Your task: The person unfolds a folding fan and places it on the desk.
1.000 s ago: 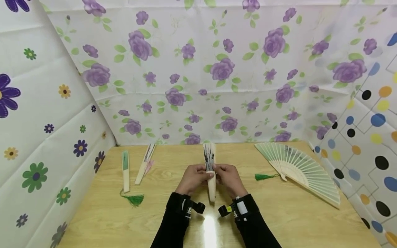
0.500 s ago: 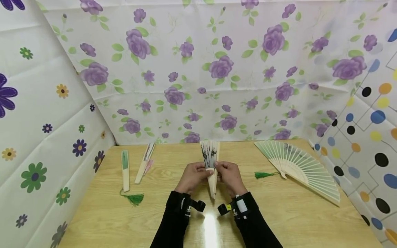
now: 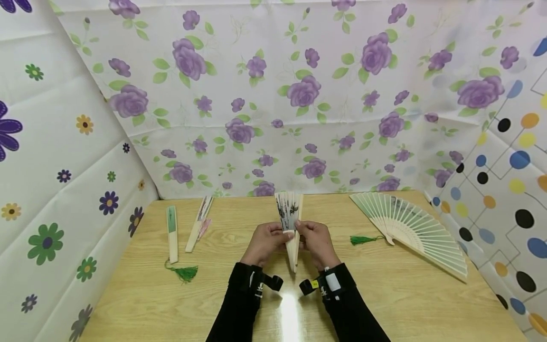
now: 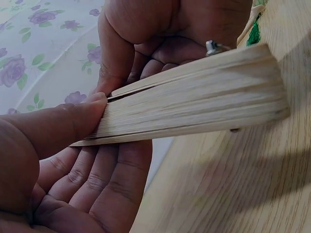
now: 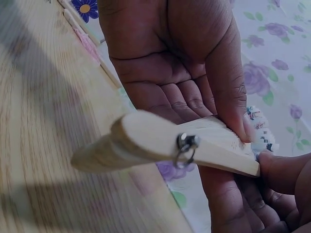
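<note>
Between my two hands is a folding fan (image 3: 290,237) with pale wooden ribs and a dark-patterned leaf, spread only slightly, its narrow pivot end toward me. My left hand (image 3: 264,244) pinches it from the left, thumb across the ribs. On the other side my right hand (image 3: 316,243) grips its right edge with thumb and curled fingers. The left wrist view shows the stacked ribs (image 4: 194,102) from the end, with both thumbs near the leaf. A metal pivot with a small ring (image 5: 186,145) stands out in the right wrist view.
At the right, a spread green fan (image 3: 420,232) with a green tassel (image 3: 363,240) lies on the wooden table (image 3: 149,304). Two folded fans lie at the left: a green one (image 3: 173,237) with a tassel (image 3: 184,273), and a patterned one (image 3: 197,230) with a pink tassel.
The held fan has spread a little from nearly folded, its leaf widening at the top. Both hands keep their grip and have barely moved.
</note>
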`<state>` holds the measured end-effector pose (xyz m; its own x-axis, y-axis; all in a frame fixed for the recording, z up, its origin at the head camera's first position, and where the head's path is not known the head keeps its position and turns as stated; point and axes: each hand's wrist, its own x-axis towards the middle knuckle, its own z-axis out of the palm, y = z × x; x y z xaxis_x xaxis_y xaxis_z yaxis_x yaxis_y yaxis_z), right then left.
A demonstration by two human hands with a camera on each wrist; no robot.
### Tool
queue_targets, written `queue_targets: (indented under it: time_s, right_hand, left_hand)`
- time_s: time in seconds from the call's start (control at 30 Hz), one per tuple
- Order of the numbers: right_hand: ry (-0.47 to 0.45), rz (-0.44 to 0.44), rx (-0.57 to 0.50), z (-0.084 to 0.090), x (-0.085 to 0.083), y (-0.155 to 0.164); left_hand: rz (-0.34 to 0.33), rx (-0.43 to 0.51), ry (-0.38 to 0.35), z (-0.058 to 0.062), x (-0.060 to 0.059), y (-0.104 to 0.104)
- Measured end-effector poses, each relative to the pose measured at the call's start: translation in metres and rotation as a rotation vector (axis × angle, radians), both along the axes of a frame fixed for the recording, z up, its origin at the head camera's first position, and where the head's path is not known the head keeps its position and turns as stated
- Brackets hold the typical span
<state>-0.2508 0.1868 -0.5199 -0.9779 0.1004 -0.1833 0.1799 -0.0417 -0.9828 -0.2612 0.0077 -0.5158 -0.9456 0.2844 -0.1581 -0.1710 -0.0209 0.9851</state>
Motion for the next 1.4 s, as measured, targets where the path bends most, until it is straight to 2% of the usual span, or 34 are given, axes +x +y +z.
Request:
queue_targets:
  time_s: [0.4,0.77,1.0,1.4]
  right_hand:
    - [-0.017,-0.067,-0.061,0.0,0.0,-0.002]
    - [-0.048,0.063,-0.078,0.0,-0.004,0.014]
    - [-0.005,-0.001,-0.09,0.002,-0.002,0.009]
    - [0.009,-0.053,-0.098,0.003,0.001,0.006]
  left_hand:
    - [0.015,0.029,-0.013,0.001,0.001,-0.001]
    - [0.02,0.035,-0.005,0.001,-0.001,-0.003]
    - [0.062,0.04,0.02,0.003,-0.001,-0.007]
    - [0.066,0.076,0.019,0.005,0.0,-0.009]
